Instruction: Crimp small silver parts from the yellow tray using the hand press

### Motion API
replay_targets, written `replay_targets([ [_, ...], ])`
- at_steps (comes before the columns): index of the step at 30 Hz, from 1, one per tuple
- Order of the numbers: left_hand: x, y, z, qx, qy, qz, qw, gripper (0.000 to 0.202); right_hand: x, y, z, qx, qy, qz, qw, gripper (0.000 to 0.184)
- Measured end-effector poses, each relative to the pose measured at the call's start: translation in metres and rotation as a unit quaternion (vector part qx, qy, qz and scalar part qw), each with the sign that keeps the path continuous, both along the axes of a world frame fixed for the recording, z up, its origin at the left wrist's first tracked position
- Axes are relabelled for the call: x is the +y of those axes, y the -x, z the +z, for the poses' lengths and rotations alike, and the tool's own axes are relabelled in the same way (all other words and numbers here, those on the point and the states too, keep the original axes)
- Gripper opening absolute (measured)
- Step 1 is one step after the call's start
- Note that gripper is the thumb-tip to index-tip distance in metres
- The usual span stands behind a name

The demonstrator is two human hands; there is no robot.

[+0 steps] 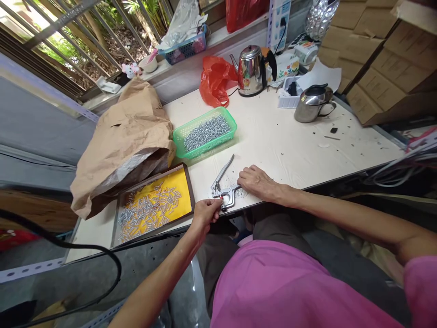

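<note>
- Steel pliers (228, 196) look stiff, heavy; we'd grip the handle at 1 o'clock
- Left hand (205, 213) pinches their head; right hand (257, 182) lies flat, pinning them

- The left forearm (164, 278) is bare and rises from the lower left, wrist straight.
- The left hand (205, 213) is closed in a pinch, thumb against fingertips, knuckles up.
- The right forearm (341, 214) stretches in from the right, almost level (a pink sleeve covers the upper arm).
- The right hand (257, 182) lies palm down, fingers together and pointing left; its grip cannot be told.
- The hands are near each other, not touching.
</note>
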State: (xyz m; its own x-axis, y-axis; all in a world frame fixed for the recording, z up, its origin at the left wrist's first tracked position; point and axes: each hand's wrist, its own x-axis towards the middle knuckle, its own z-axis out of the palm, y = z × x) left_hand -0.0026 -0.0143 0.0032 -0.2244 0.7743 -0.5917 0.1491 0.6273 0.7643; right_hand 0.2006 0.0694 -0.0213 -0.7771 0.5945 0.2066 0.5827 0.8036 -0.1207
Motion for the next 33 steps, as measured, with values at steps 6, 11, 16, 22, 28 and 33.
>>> replay_targets([
  [6,0.001,0.003,0.001,-0.024,0.034,0.001,0.999,0.035,-0.002,-0.001,0.006,-0.015,0.022,0.003,1.0,0.018],
  [11,0.002,0.003,0.0,-0.064,0.058,0.034,0.996,0.035,-0.003,0.0,0.007,-0.016,0.03,0.0,0.999,0.019],
  [16,-0.003,-0.003,-0.001,-0.062,0.051,0.058,0.995,0.034,-0.004,0.002,0.004,-0.02,0.002,-0.007,1.0,0.02],
  [22,-0.006,-0.007,-0.002,-0.069,0.049,0.081,0.993,0.031,-0.004,0.003,0.002,-0.016,-0.007,-0.012,1.0,0.02],
  [28,-0.002,-0.002,-0.004,-0.037,0.05,0.03,0.998,0.031,-0.007,0.004,0.006,-0.018,0.013,-0.015,1.0,0.023],
  [33,-0.002,-0.002,-0.005,-0.029,0.044,0.018,0.998,0.033,0.012,-0.002,0.02,-0.034,0.082,0.016,0.996,0.019],
])
